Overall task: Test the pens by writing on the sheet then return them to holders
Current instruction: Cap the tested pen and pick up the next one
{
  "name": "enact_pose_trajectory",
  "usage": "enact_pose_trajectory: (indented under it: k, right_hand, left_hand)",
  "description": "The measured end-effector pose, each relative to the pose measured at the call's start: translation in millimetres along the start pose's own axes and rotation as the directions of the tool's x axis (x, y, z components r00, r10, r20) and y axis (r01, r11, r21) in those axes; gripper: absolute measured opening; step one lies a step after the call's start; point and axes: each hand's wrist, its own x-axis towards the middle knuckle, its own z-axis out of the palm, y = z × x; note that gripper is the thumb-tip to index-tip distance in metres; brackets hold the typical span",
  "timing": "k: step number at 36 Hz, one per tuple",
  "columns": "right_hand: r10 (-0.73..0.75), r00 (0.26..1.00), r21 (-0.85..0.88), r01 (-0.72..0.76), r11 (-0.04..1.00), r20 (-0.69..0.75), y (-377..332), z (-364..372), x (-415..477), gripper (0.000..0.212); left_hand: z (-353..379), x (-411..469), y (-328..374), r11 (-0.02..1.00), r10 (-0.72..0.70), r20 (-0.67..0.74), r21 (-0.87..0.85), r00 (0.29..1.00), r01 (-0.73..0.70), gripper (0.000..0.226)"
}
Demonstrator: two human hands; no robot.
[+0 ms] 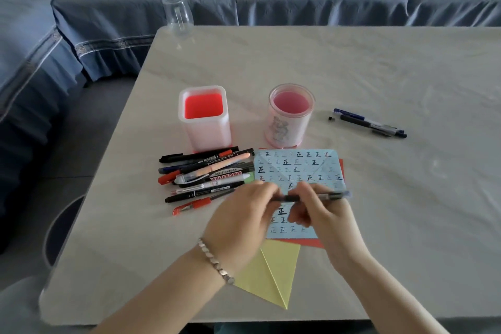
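A dark pen [324, 196] lies level between both hands above the light blue sheet [298, 168], which carries rows of written marks. My left hand [244, 221] pinches the pen's left end. My right hand [322, 214] grips its middle, with the tip end sticking out to the right. Left of the sheet lies a pile of several pens and markers [206, 176]. Behind them stand a square holder with a red bottom [204, 119] and a round clear holder with a pink bottom [290, 116]; no pens show in either. Two dark pens [371, 123] lie at the right.
A red sheet [311, 243] and a yellow folded sheet [273, 276] lie under the blue one, near the table's front edge. A clear plastic bottle [177, 12] stands at the table's far left corner. A small black cap [330, 118] lies by the two pens. Blue sofa behind.
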Motion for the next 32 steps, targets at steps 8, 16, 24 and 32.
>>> enact_pose_trajectory:
  k: [8, 16, 24, 32]
  right_hand:
    - [0.006, 0.997, -0.178, 0.007, 0.984, 0.072, 12, -13, 5, 0.012]
    - [-0.017, 1.000, -0.207, 0.019, 0.978, 0.009, 17, -36, 16, 0.013]
    - [-0.120, 0.991, -0.511, 0.071, 0.856, -0.064, 19, -75, 52, 0.010]
    - [-0.404, 0.911, -0.858, 0.140, 0.495, -0.085, -11, -129, 119, 0.027]
  left_hand:
    - [-32, 13, -84, 0.909, -0.119, -0.352, 0.337, 0.928, 0.244, 0.007]
    - [-8, 12, -68, 0.884, -0.002, -0.345, 0.438, 0.938, 0.163, 0.022]
    - [55, 0, -28, 0.932, 0.062, 0.137, 0.346, 0.989, -0.107, 0.053]
    - [69, -5, -38, 0.949, 0.039, 0.235, 0.295, 0.971, -0.110, 0.060]
